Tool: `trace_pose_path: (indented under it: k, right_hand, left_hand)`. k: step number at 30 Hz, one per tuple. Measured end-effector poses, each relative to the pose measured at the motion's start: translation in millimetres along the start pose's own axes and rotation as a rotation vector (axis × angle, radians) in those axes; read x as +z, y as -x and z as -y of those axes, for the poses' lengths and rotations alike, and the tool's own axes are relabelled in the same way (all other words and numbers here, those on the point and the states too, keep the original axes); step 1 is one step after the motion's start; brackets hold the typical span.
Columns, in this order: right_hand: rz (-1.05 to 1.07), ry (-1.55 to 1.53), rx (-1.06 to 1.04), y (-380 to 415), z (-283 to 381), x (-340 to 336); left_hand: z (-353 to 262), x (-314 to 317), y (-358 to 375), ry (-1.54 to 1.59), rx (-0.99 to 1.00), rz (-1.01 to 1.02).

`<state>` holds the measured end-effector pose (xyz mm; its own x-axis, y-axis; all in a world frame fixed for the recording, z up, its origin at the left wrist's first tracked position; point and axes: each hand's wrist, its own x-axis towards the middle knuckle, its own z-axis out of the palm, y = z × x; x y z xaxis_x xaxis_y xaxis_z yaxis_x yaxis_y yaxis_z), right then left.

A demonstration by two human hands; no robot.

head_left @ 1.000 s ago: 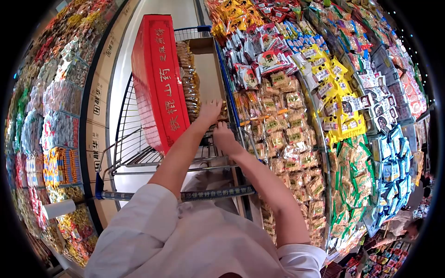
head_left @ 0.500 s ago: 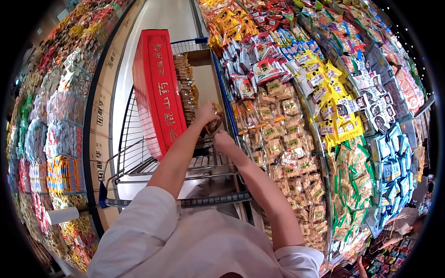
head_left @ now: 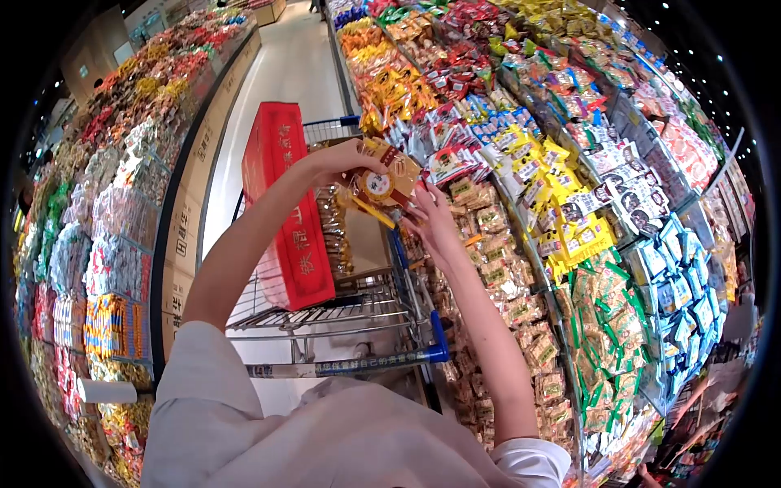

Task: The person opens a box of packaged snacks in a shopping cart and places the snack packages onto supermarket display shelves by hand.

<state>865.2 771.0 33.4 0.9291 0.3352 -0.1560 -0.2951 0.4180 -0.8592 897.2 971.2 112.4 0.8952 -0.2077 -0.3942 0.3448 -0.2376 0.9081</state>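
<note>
Left hand (head_left: 351, 159) and right hand (head_left: 435, 215) near each other, upper middle of the frame.
The left arm (head_left: 252, 236) bows outward, wrist bent inward, fingers curled in a grip; the right arm (head_left: 486, 325) slants up from lower right, its fingers partly spread.

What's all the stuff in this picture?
Cart: one, blue and silver, centre
Box: one, red, in cart
Boxed packets: several, golden brown, in box
Yellow packets: many, yellow, right
Green-edged packets: many, tan and green, right
Blue packets: many, blue, right
Wrapped goods: many, mixed colours, left
Cylinder: one, white, lower left
Held packet: at least one, brown, above cart
Shirt: one, white, bottom
Left hand: one, bare, on held packet
Right hand: one, bare, on held packet
</note>
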Motion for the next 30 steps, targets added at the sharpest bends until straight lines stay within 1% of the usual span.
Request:
trace_pose_path:
  k: [1,2,3,4,6,7,8,10,12,13,14,16,17,18,20,21,22,24,25,26,28,29,30]
  right_hand:
    - [-0.006,-0.001,-0.017,9.7,10.9,1.1]
    - [0.086,-0.045,-0.017,21.6,21.4,0.9]
    - [0.177,-0.088,-0.017,32.4,31.0,0.0]
    - [0.165,-0.089,-0.033,39.4,37.5,-3.6]
    - [0.261,-0.235,-0.129,54.4,48.3,-11.5]
    - [0.219,-0.231,-0.104,71.4,62.9,-11.8]
    - [0.217,-0.134,-0.134,79.5,71.2,-17.5]
    - [0.176,0.029,-0.21,93.6,77.5,-29.7]
    - [0.173,0.073,-0.209,116.4,91.1,-37.4]
    - [0.152,0.14,-0.174,125.2,98.5,-44.1]
    - [0.147,0.318,-0.222,137.5,109.7,-47.2]
    - [0.207,0.527,-0.38,157.8,127.6,-46.3]
    - [0.151,0.713,-0.417,171.8,138.9,-40.7]
    - [0.144,0.882,-0.572,179.6,145.1,-37.5]
    - [0.096,1.226,-0.711,193.7,154.9,-32.7]
    - [0.073,1.297,-0.732,202.3,158.0,-25.1]
    - [0.06,1.306,-0.723,208.7,161.2,-19.9]
    - [0.089,1.536,-0.791,218.2,169.1,-9.5]
    - [0.103,1.569,-0.738,223.8,173.9,-2.5]
    - [0.094,1.571,-0.738,226.6,176.2,2.1]
    - [0.133,1.598,-0.777,229.6,182.7,9.9]
    - [0.131,1.634,-0.839,232.8,186.8,12.9]
    - [0.118,1.646,-0.845,235.6,191.1,16.4]
  left_hand:
    - [-2.9,6.9,3.8,0.049,0.055,0.012]
    - [-4.5,17.1,6.4,0.04,0.067,0.023]
    - [-7.9,30.3,12.7,0.16,0.144,0.046]
    - [-14.2,46.4,23.3,0.281,0.217,0.071]
    - [-22.1,79.9,40.9,0.38,0.23,0.059]
    - [-23.0,97.2,48.1,0.37,0.24,-0.013]
    - [-23.9,112.6,55.4,0.361,0.25,-0.087]
    - [-24.5,132.8,69.2,0.325,0.27,-0.048]
    - [-27.6,146.7,81.6,0.325,0.295,0.044]
    - [-31.2,147.2,86.7,0.396,0.257,0.186]
    - [-31.5,146.0,90.7,0.388,0.268,0.201]
    - [-31.4,140.5,96.6,0.335,0.365,0.144]
    - [-34.7,137.1,96.3,0.27,0.468,0.256]
    - [-43.5,138.0,98.8,0.068,0.597,0.282]
    - [-57.0,145.1,110.0,-0.199,0.741,0.331]
    - [-61.7,147.9,114.3,-0.436,0.832,0.301]
    - [-62.2,151.0,117.2,-0.428,0.836,0.315]
    - [-61.7,155.0,121.1,-0.503,1.006,0.305]
    - [-59.8,155.5,120.6,-0.475,1.017,0.289]
    - [-56.6,156.7,119.3,-0.475,1.021,0.295]
    - [-50.9,158.5,113.5,-0.23,1.089,0.372]
    - [-48.4,158.2,110.1,-0.273,1.171,0.297]
    - [-46.9,158.9,108.1,-0.272,1.187,0.306]
